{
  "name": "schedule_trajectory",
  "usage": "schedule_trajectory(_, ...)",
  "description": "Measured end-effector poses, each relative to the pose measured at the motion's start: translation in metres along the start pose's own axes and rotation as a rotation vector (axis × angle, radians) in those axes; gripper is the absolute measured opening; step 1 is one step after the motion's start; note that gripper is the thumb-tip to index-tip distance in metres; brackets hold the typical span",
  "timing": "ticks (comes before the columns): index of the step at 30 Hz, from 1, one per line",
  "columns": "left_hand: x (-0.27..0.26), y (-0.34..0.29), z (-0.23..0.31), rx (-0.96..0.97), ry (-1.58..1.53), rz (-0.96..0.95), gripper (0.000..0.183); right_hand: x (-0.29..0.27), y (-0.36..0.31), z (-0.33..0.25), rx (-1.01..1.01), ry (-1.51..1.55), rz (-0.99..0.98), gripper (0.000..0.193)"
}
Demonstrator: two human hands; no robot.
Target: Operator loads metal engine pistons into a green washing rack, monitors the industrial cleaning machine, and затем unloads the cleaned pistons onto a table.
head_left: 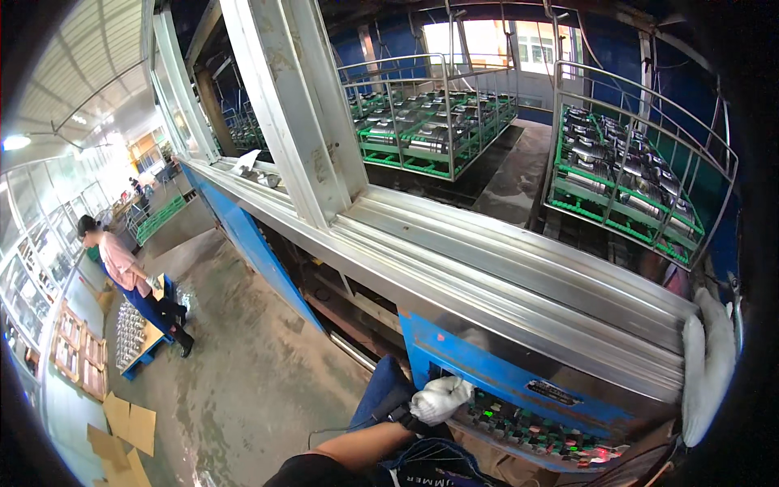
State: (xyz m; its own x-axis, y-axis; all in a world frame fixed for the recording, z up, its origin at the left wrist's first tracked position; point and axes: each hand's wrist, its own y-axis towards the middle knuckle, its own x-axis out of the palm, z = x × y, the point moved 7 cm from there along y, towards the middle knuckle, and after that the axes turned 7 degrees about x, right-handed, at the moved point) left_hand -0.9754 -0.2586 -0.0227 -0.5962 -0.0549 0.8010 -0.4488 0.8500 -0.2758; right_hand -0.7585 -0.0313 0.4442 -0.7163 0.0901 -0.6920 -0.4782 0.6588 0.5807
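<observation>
My left hand [442,399], in a white knit glove, is beside a button panel [527,428] on the blue machine front. Its fingers are curled, and whatever they may hold is hidden. Green and red lights glow among the panel's buttons. At the far right my right hand [707,369], also white-gloved, is at the end of the metal sill [519,276], its fingers stretched out. Beyond the sill hang two wire-railed baskets, one in the middle [445,162] and one at the right [617,217], both loaded with shiny metal cylindrical parts [588,154].
An upright metal post [284,105] rises from the sill. A blue door panel [243,243] stands out over the floor. At the left, a person [122,268] stands by a blue pallet [146,353] of metal parts. Cardboard sheets [130,422] and wooden pallets [79,349] are near the wall.
</observation>
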Motion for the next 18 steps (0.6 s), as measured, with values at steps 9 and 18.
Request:
schedule_trajectory(9, -0.024, 0.018, -0.024, -0.495, -0.602, 0.074, 0.034, 0.002, 0.0, 0.016, 0.061, -0.001, -0.01, 0.038)
schedule_trajectory(18, -0.032, 0.013, -0.02, -0.621, -0.571, 0.05, 0.03, 0.016, 0.001, 0.049, 0.055, 0.164, 0.038, 0.041)
